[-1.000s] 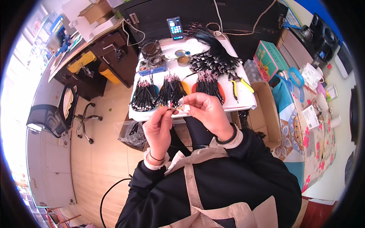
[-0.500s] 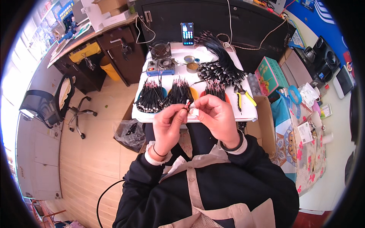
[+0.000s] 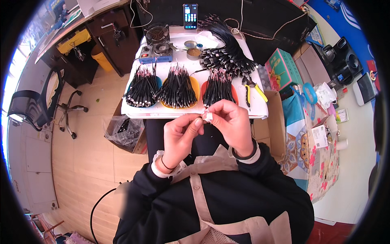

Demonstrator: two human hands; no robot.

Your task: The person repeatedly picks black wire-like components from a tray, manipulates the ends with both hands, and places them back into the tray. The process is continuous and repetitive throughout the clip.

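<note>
My left hand (image 3: 181, 133) and my right hand (image 3: 234, 127) meet in front of the table's near edge, thumbs and fingertips pinched. Between my right fingertips shows a small white piece (image 3: 209, 116), its kind too small to tell. A bit of reddish wire shows beside it. Whatever my left fingers pinch is mostly covered by them. Just beyond my hands, bundles of short black cables with pinkish ends lie in a teal tray (image 3: 159, 83), a yellow tray (image 3: 196, 87) and a red tray (image 3: 235, 92).
On the white table (image 3: 134, 112) stand a small blue heating device with a fan (image 3: 156, 55), a round tin (image 3: 193, 53), a phone (image 3: 190, 17), a large bundle of black cables (image 3: 231, 53) and yellow-handled cutters (image 3: 255, 91). Cardboard boxes flank my legs; an office chair (image 3: 36, 101) stands left.
The whole view has shifted, so the table sits higher and further left. My hands stay pinched together; the red and black wires between them are now less visible.
</note>
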